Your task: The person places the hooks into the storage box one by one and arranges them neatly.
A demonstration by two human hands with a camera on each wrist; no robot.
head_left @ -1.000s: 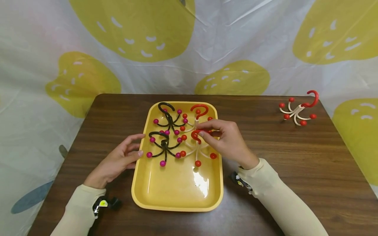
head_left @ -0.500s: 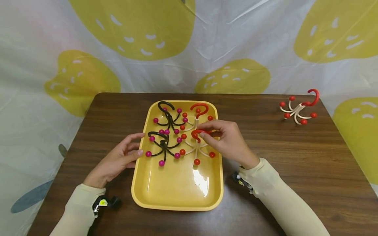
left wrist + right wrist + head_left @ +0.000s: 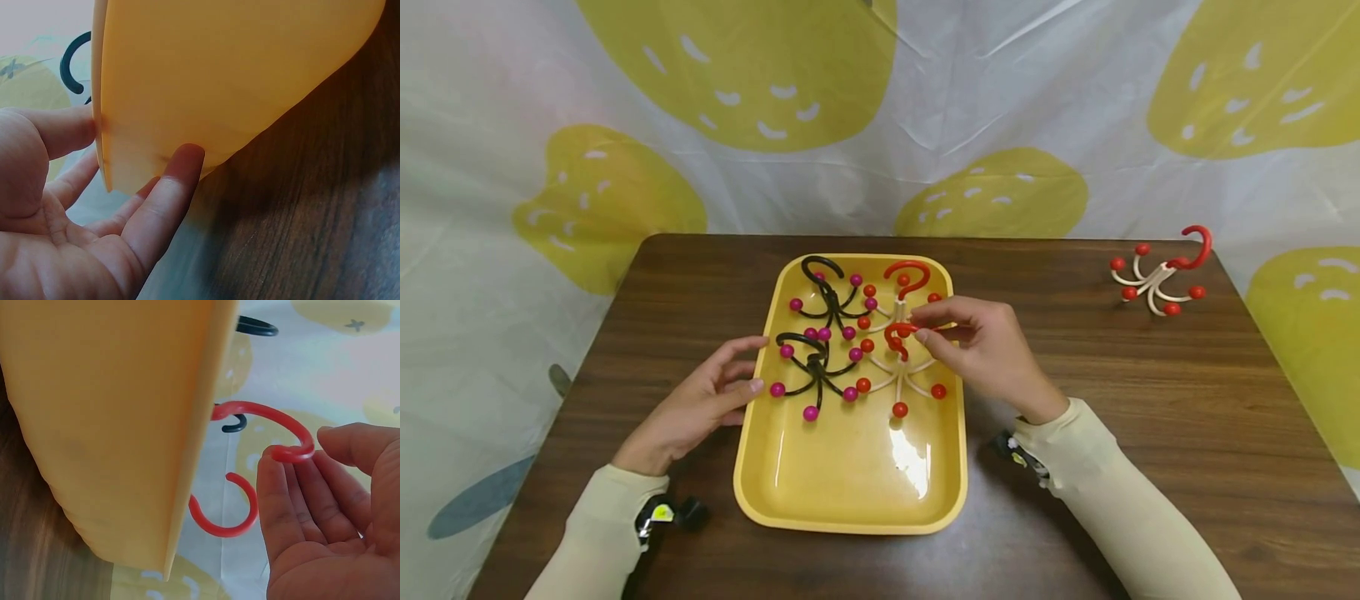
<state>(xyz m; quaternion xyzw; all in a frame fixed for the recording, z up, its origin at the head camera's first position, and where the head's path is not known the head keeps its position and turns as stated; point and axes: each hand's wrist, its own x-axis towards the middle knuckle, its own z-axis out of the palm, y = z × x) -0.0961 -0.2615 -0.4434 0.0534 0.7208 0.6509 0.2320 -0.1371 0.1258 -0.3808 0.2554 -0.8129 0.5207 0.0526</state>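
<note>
A yellow tray (image 3: 760,467) lies mid-table with two black hangers (image 3: 815,368) tipped with magenta balls and two white hangers with red balls. My right hand (image 3: 917,331) pinches the red hook (image 3: 898,331) of the nearer white hanger (image 3: 901,379); the right wrist view shows the red hook (image 3: 275,419) between thumb and fingers (image 3: 278,487) beside the tray wall (image 3: 119,425). The second white hanger (image 3: 904,287) lies just behind it. My left hand (image 3: 752,367) rests on the table, its straight fingers (image 3: 169,187) against the tray's left rim (image 3: 187,94).
A third white hanger with a red hook (image 3: 1157,279) stands alone at the table's far right corner. A white and yellow patterned sheet (image 3: 925,125) hangs behind the brown table (image 3: 1150,417). The tray's near half holds nothing.
My right hand has shifted slightly up and right with the red hook, nudging the near white hanger back a little. The left hand has stayed put.
</note>
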